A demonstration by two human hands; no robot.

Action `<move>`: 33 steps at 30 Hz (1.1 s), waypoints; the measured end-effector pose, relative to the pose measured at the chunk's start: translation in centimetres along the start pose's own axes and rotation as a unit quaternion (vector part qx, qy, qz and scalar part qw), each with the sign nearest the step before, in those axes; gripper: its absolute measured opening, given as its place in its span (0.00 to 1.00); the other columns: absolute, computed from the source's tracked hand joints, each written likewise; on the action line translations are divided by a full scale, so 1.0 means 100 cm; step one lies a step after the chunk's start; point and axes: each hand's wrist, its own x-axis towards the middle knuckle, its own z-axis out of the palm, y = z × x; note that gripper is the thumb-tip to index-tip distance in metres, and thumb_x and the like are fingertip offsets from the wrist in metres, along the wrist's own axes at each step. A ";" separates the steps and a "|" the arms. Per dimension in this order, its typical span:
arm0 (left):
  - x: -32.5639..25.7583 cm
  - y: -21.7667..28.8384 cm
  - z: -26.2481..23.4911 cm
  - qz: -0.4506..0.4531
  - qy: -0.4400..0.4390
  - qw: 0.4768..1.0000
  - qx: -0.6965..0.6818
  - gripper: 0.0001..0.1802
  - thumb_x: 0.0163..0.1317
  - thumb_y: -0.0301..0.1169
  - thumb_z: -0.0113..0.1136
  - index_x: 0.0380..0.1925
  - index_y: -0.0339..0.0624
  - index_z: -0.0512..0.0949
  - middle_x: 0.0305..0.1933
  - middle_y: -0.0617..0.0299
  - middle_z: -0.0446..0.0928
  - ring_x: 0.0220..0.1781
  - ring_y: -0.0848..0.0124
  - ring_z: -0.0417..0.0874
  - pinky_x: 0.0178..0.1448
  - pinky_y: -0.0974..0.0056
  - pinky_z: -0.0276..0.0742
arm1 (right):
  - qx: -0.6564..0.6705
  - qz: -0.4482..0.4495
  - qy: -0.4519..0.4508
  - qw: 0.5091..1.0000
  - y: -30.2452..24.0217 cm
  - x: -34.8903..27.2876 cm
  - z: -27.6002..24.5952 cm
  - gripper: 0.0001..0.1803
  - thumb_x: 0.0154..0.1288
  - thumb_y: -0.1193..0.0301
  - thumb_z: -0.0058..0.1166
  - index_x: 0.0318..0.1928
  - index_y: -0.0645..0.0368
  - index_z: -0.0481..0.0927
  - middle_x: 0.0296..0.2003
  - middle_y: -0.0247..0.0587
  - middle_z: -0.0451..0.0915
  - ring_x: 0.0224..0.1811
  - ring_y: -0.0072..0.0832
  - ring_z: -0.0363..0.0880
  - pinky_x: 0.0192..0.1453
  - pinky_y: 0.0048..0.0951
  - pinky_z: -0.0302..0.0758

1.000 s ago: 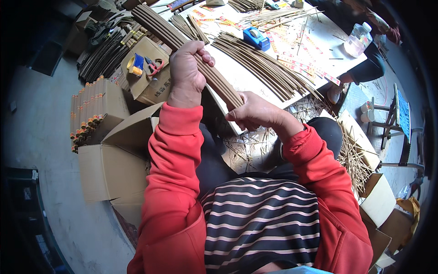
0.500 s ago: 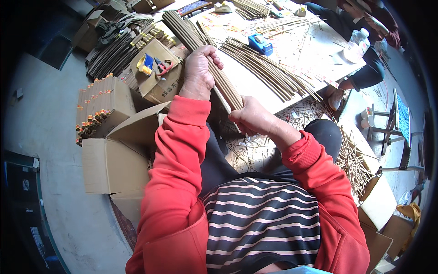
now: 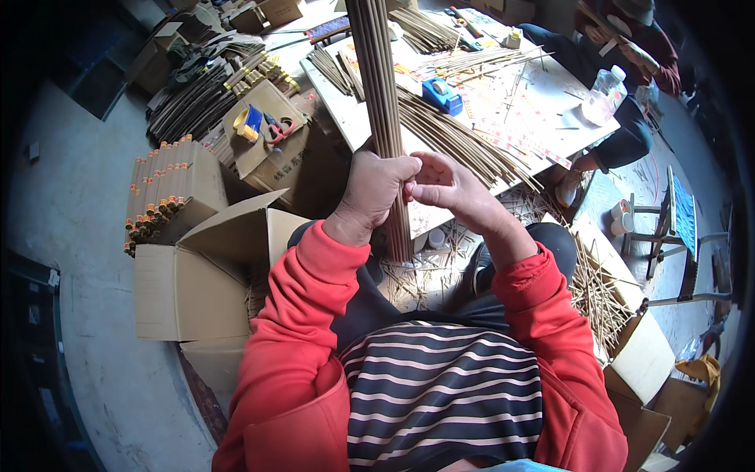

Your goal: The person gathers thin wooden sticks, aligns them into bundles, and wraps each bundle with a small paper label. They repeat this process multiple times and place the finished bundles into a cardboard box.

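The left hand wraps firmly around a bundle of brown sticks, its long axis running nearly straight up and down the view, lower end jutting below the grip in front of the table. The right hand, half open, is cupped just right of the bundle; contact is unclear. Half a second earlier, the sticks slanted toward upper left, with the right hand closed at their lower end.
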 end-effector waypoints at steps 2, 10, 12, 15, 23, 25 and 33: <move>-0.011 0.000 0.002 -0.027 -0.028 0.999 0.037 0.04 0.49 0.20 0.57 0.23 0.37 0.71 0.15 0.65 0.68 0.12 0.76 0.70 0.17 0.72 0.66 | 0.044 -0.028 0.067 0.996 -0.024 0.010 -0.004 0.35 0.52 0.63 0.65 0.53 0.72 0.63 0.49 0.49 0.71 0.52 0.29 0.70 0.58 0.29 0.65; -0.035 -0.010 0.009 -0.181 -0.226 0.955 0.061 0.06 0.46 0.24 0.59 0.23 0.35 0.72 0.14 0.63 0.69 0.14 0.75 0.70 0.19 0.72 0.66 | 0.258 -0.090 0.035 0.961 -0.034 0.006 0.015 0.10 0.56 0.70 0.55 0.31 0.58 0.67 0.19 0.34 0.66 0.19 0.24 0.69 0.25 0.28 0.71; -0.036 -0.013 0.005 -0.210 -0.286 0.935 0.011 0.05 0.46 0.24 0.60 0.22 0.34 0.73 0.15 0.62 0.70 0.15 0.75 0.71 0.19 0.72 0.68 | 0.273 -0.096 0.006 0.957 -0.032 0.001 0.017 0.10 0.55 0.72 0.55 0.28 0.57 0.65 0.17 0.32 0.63 0.17 0.23 0.66 0.22 0.26 0.68; -0.033 -0.017 -0.005 -0.229 -0.328 0.917 -0.010 0.06 0.47 0.24 0.61 0.22 0.35 0.73 0.15 0.62 0.70 0.15 0.74 0.72 0.20 0.72 0.68 | 0.247 -0.095 0.022 0.964 -0.034 -0.001 0.023 0.11 0.54 0.74 0.54 0.25 0.56 0.64 0.15 0.31 0.61 0.15 0.22 0.64 0.20 0.25 0.65; -0.019 -0.031 0.025 0.126 -0.012 0.876 0.465 0.22 0.50 0.29 0.62 0.43 0.33 0.67 0.34 0.51 0.74 0.37 0.60 0.79 0.41 0.64 0.75 | 0.158 -0.148 0.299 0.929 -0.025 0.021 0.018 0.09 0.51 0.77 0.53 0.19 0.59 0.67 0.15 0.35 0.67 0.15 0.24 0.68 0.21 0.27 0.68; -0.015 -0.047 0.025 0.187 0.044 0.858 0.477 0.22 0.50 0.31 0.63 0.42 0.35 0.67 0.34 0.47 0.76 0.39 0.53 0.79 0.42 0.60 0.75 | 0.143 -0.161 0.310 0.926 -0.025 0.020 0.025 0.09 0.51 0.76 0.54 0.19 0.60 0.68 0.15 0.35 0.67 0.15 0.25 0.69 0.21 0.27 0.69; -0.023 -0.042 0.028 0.103 -0.060 0.947 0.297 0.16 0.49 0.24 0.55 0.40 0.34 0.70 0.30 0.48 0.76 0.33 0.52 0.80 0.37 0.59 0.74 | 0.137 -0.168 0.216 0.952 -0.037 0.005 0.020 0.08 0.52 0.74 0.57 0.24 0.61 0.70 0.18 0.35 0.69 0.18 0.26 0.72 0.23 0.26 0.70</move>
